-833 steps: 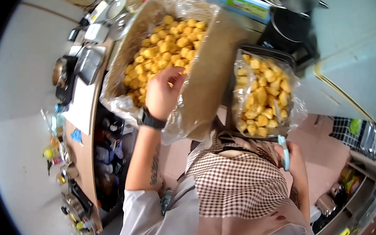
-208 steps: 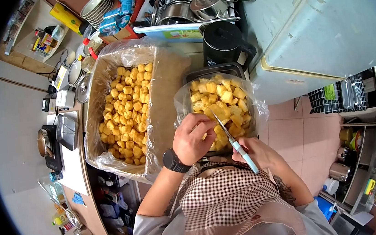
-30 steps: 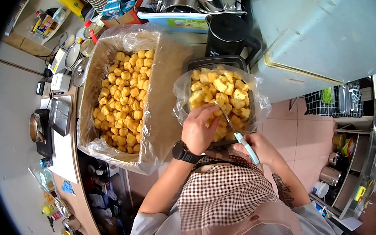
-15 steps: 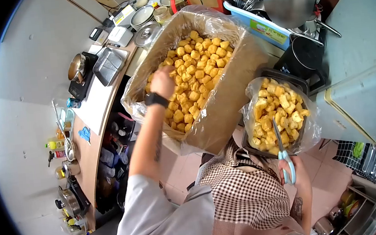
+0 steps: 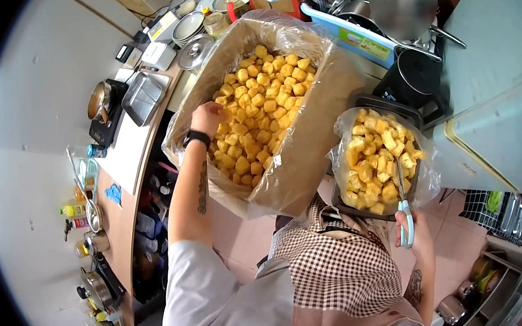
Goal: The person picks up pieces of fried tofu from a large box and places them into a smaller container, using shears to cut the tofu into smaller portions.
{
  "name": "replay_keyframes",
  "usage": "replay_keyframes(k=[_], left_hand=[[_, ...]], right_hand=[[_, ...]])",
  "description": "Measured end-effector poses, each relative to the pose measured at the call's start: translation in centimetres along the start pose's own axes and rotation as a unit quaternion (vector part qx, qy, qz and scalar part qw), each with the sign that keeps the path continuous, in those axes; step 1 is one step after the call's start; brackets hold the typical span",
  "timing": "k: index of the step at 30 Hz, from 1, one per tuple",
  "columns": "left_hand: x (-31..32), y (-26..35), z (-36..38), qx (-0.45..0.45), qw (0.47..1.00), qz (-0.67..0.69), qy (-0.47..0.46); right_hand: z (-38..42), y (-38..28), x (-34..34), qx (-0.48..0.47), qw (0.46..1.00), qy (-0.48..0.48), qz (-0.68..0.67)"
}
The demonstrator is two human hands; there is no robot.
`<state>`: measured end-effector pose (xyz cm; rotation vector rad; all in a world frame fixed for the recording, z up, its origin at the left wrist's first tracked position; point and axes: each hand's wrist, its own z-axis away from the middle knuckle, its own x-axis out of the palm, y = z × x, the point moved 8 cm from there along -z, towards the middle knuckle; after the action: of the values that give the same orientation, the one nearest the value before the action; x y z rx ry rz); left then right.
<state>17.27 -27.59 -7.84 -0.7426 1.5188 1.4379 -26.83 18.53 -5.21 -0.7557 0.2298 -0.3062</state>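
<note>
A large cardboard box [image 5: 324,102] lined with clear plastic holds many golden fried tofu puffs [image 5: 264,99]. My left hand [image 5: 207,118], a black watch on its wrist, is over the box's left side with its fingers closed on a tofu puff [image 5: 225,114]. My right hand [image 5: 413,231] grips scissors [image 5: 406,214] by their light blue handles. The blades point away from me over a plastic-lined dark tub [image 5: 368,212], look nearly closed, and reach among cut tofu puffs [image 5: 378,160]. Some of these show pale insides.
A blue-and-white bin [image 5: 359,41] of utensils and a black pot [image 5: 414,77] stand beyond the tub. Left of the box, a counter carries a metal tray [image 5: 143,99], a pan [image 5: 100,102] and a lidded pot [image 5: 96,288]. A wire rack [image 5: 499,217] is at the right.
My left hand has moved slightly left and closed on a tofu puff. The scissors in my right hand have swung more upright and their blades have come together.
</note>
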Motion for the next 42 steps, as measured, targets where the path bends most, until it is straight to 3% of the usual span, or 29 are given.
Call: replay_keyframes(k=[1,3,6,8,12,14,16,22,25,31,34,37,39,42], left_hand=[[-0.3,0.4,0.6,-0.002,0.988,0.155,0.013],[-0.9,6.7,4.1,-0.032,0.908,0.417,-0.028],[-0.4,16.4,10.0,-0.031,0.828,0.556,-0.066],[1.4,21.4,13.0,-0.027,0.784,0.607,-0.124],[3.4,28.8,17.7,0.025,0.712,0.669,-0.212],[4.2,30.5,19.0,0.027,0.723,0.658,-0.209],[4.7,31.5,20.0,0.042,0.72,0.669,-0.176],[6.0,32.8,22.0,0.104,0.814,0.551,-0.152],[6.0,33.5,22.2,0.149,0.85,0.487,-0.133],[6.6,33.9,21.8,0.163,0.86,0.463,-0.138],[7.3,33.9,21.4,0.15,0.869,0.447,-0.152],[8.4,34.1,21.4,0.148,0.877,0.422,-0.175],[9.9,33.6,21.1,0.147,0.891,0.386,-0.19],[10.7,34.6,20.7,0.257,0.912,0.294,-0.125]], right_hand=[[0.1,-0.1,-0.2,-0.001,1.0,0.004,0.008],[1.3,-0.9,0.3,-0.011,0.999,-0.035,0.017],[2.1,-1.2,1.7,-0.035,0.996,-0.074,0.032],[2.0,-2.8,3.0,-0.136,0.977,-0.109,0.124],[2.5,-5.0,4.6,-0.107,0.953,-0.143,0.244],[2.5,-4.6,4.8,-0.166,0.951,-0.155,0.212],[2.7,-5.1,4.9,-0.14,0.947,-0.163,0.24],[2.0,-4.6,4.7,-0.128,0.953,-0.174,0.214],[1.9,-4.6,4.5,-0.167,0.95,-0.158,0.21],[1.4,-3.5,3.6,-0.106,0.968,-0.101,0.202],[1.3,-3.8,3.5,-0.134,0.965,-0.065,0.215],[1.7,-3.6,3.9,-0.096,0.989,-0.065,0.095],[0.3,-1.0,3.1,-0.11,0.985,-0.029,0.128],[0.3,0.1,2.5,-0.095,0.989,-0.003,0.116]])
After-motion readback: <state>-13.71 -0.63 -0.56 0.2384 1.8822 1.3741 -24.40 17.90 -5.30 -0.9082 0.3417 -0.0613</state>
